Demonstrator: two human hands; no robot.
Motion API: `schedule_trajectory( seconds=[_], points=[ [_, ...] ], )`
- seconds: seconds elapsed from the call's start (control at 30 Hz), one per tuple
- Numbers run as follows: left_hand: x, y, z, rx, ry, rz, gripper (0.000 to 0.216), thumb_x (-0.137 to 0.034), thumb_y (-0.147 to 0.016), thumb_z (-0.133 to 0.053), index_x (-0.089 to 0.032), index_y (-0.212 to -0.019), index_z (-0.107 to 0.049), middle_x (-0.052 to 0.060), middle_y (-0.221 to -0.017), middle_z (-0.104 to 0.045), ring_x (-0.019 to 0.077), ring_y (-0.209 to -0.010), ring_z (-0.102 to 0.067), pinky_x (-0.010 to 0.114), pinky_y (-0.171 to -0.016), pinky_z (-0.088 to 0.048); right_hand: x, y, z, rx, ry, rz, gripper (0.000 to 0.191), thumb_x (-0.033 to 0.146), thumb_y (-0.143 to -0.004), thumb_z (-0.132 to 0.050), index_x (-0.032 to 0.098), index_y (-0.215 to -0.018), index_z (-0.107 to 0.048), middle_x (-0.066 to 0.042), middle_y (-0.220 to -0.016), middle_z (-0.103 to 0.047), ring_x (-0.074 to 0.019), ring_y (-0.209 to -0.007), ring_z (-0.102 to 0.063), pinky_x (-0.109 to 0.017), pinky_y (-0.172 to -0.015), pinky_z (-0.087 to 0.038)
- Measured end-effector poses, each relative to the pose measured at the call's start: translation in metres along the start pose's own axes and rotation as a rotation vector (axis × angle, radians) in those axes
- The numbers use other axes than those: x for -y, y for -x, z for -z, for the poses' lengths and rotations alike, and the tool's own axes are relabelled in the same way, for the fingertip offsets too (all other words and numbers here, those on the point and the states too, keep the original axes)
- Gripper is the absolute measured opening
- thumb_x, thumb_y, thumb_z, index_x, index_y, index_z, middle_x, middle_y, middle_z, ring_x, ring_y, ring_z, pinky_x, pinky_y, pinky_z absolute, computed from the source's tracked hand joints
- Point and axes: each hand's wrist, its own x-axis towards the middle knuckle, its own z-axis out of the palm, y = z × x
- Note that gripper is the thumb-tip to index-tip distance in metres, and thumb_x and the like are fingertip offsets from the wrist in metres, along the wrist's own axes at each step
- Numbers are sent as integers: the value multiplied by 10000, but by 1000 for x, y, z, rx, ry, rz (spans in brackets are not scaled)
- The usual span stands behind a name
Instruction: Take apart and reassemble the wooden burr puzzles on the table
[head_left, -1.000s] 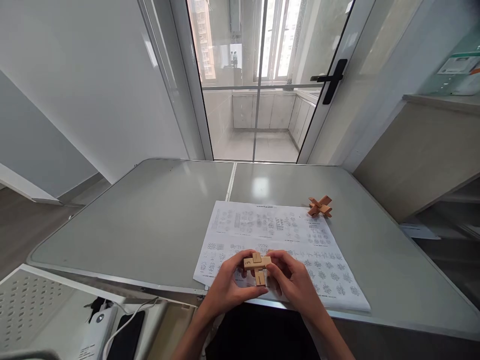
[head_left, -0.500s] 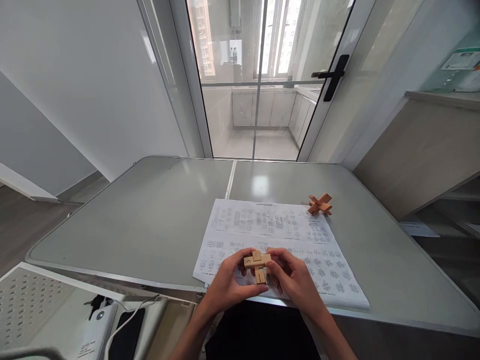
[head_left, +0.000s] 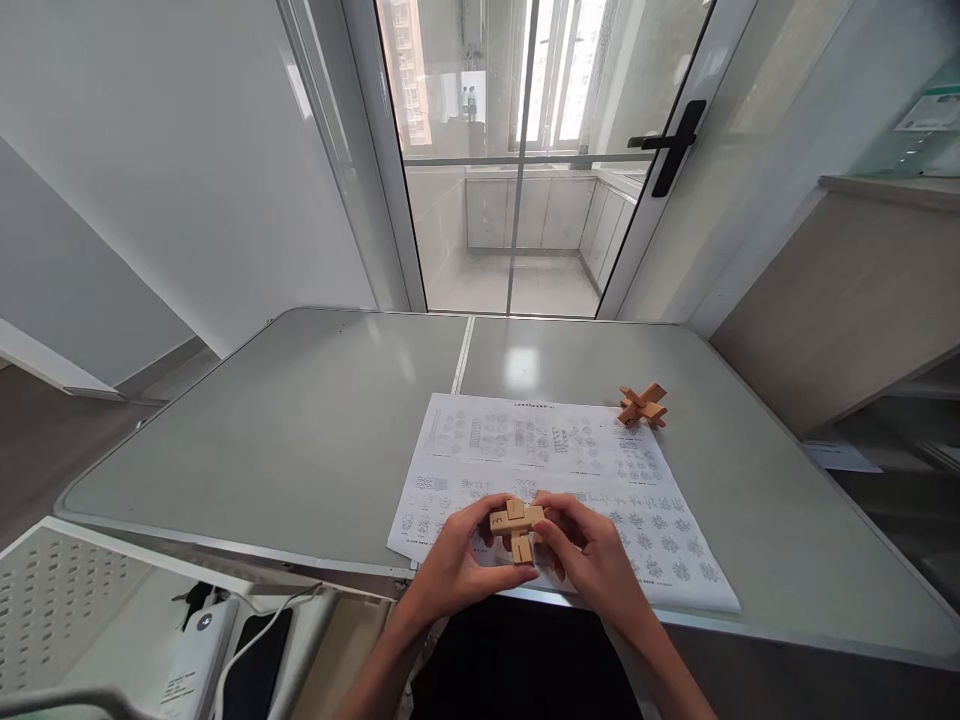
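Between both hands, above the near part of a printed instruction sheet (head_left: 495,462), is a light wooden interlocking puzzle (head_left: 517,520) made of crossed, marked bars. My left hand (head_left: 459,562) grips it from the left, its thumb below the lowest bar and its fingers behind. My right hand (head_left: 589,550) closes on the right side, thumb and fingers at the end of the cross bar. The far sides of the puzzle are hidden by the fingers. A second, redder wooden burr puzzle (head_left: 643,405) rests at the sheet's far right corner.
The grey folding table (head_left: 322,420) has a seam down its middle. At the lower left, a white perforated bin (head_left: 67,590) stands beside a white power bank (head_left: 196,645), a cable and a dark phone (head_left: 259,665). A glass door (head_left: 555,220) stands behind the table.
The camera view has shifted very slightly. Both hands keep their hold on the puzzle, with almost no movement.
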Motion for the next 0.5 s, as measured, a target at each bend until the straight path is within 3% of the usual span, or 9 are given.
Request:
schedule_trajectory(
  seconds=[0.27,0.5],
  points=[
    [8,1,0,-1,-68,-15,578,-357,-763,-870,-200,-1272,-647,52,-1156,-710,246,-1021,-646,336,-902,-533,1,1,0,-19,86,49,301,500,-1028,-593,221,-1070,-697,23,-719,-556,-132,-542,-536,-269,-539,-470],
    [4,1,-2,-36,-88,-14,549,-327,-752,-860,-207,-1246,-652,43,-1117,-727,245,-995,-665,338,-881,-554,1,1,-2,-37,66,15,324,527,-1025,-580,217,-1044,-672,15,-710,-573,-144,-535,-541,-276,-534,-473]
  ],
)
